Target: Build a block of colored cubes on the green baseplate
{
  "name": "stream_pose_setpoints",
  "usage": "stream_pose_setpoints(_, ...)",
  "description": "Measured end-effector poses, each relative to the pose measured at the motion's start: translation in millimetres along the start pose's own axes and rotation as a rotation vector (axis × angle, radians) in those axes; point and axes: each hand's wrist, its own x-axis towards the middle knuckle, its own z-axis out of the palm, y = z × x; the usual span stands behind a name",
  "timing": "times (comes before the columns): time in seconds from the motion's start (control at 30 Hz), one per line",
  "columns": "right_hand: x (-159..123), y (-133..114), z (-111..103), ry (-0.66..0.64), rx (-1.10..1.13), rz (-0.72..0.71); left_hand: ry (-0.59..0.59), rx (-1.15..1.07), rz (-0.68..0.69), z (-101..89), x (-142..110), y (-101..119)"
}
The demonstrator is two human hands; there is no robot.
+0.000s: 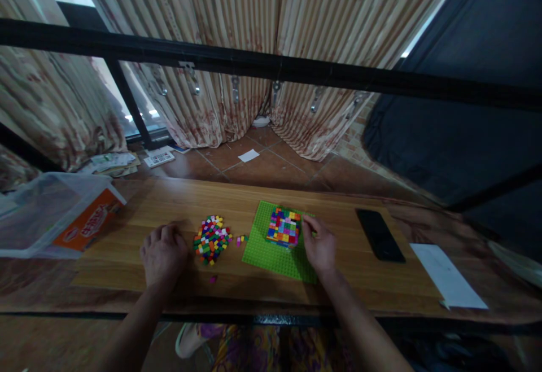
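Note:
A green studded baseplate (260, 256) lies on the wooden table, tilted slightly. On it stands a block structure of many-coloured toy bricks (283, 228), several layers high. My right hand (320, 245) is at the structure's right side, thumb and fingers pinched by its upper right edge; whatever they hold is hidden. My left hand (164, 254) rests on the table with its fingers curled, and their inner side cannot be seen. Just right of it lies a pile of loose toy bricks (212, 239). A few small bricks (241, 240) lie between pile and baseplate, and a magenta brick (213, 279) lies nearer me.
A clear plastic box (34, 202) with an orange label stands at the table's left end. A black phone (380, 235) lies on the right, with white paper (449, 276) beyond it. A dark metal rail (254, 61) crosses in front of the curtains (237, 11).

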Motion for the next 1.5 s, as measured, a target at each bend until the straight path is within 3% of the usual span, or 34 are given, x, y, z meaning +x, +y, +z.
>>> stream_pose_setpoints(0.1, -9, -1, -4, 0.067, 0.108, 0.142, 0.001, 0.001, -0.008, 0.5, 0, 0)
stream_pose_setpoints(0.17, -17, -3, -7, 0.024, 0.183, 0.197, 0.005, -0.006, -0.011, 0.4, 0, 0)
stream_pose_setpoints(0.37, -28, -10, -11, -0.314, 0.150, 0.118, 0.005, -0.025, -0.006, -1.1, -1, 1)
stream_pose_setpoints(0.6, -6, 3, -5, -0.464, 0.223, 0.131, 0.019, -0.035, -0.006, 1.7, -2, -2)
stream_pose_setpoints(0.9, 11, 17, -16, -0.627, 0.334, 0.157, 0.028, -0.047, -0.012, 5.2, -4, -3)
stream_pose_setpoints(1.0, 15, 24, -20, -0.644, 0.289, 0.138, 0.005, -0.055, -0.020, 4.5, -4, -2)
stream_pose_setpoints(1.1, 12, 25, -26, -0.549, 0.184, 0.097, 0.005, -0.064, -0.025, 4.9, -5, -2)
stream_pose_setpoints(1.27, -18, -12, -39, -0.093, 0.067, 0.137, -0.009, -0.089, -0.035, 5.0, -6, -1)
stream_pose_setpoints(1.33, -38, -41, -36, -0.022, -0.001, 0.199, -0.018, -0.098, -0.040, 4.5, -6, -1)
stream_pose_setpoints(1.4, -58, -71, -25, -0.154, 0.050, 0.125, -0.019, -0.104, -0.039, 4.2, -6, -1)
stream_pose_setpoints(1.43, -67, -85, -16, -0.315, 0.100, 0.044, -0.018, -0.107, -0.039, 4.3, -7, -1)
stream_pose_setpoints(1.5, -84, -107, 7, -0.495, 0.147, -0.065, -0.007, -0.112, -0.037, 4.6, -7, -1)
